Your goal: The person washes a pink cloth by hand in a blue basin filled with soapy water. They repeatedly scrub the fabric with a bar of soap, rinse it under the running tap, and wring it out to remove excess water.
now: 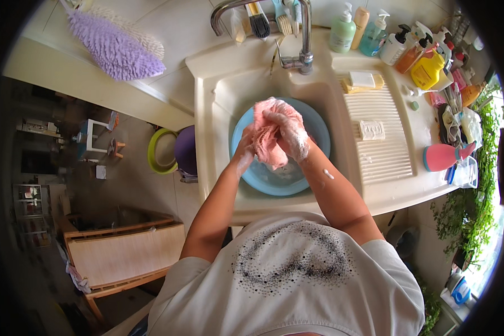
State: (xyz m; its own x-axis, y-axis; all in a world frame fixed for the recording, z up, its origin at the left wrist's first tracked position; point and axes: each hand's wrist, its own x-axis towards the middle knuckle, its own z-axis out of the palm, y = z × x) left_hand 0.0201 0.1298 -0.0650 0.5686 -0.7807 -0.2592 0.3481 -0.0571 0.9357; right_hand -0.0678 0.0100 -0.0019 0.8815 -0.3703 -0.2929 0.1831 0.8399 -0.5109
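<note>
My left hand (246,140) and my right hand (293,133) grip a bunched pink cloth (271,147) between them. White suds coat both hands, and a blob of foam sits on my right forearm. Part of my left hand is hidden behind the cloth. Beneath the hands, a round light-blue basin (320,126) holds cloudy water and stands in the cream sink (218,105). A white soap bar (372,130) with raised lettering lies on the ribbed washboard (386,157) to the right.
The chrome faucet (305,50) arches behind the basin. More soap (362,79) tops the washboard. Several pump bottles (343,31) line the back right, and a pink spray bottle (441,157) lies at the right. A purple duster (113,46) hangs upper left; green (152,151) and purple (187,149) basins flank the sink.
</note>
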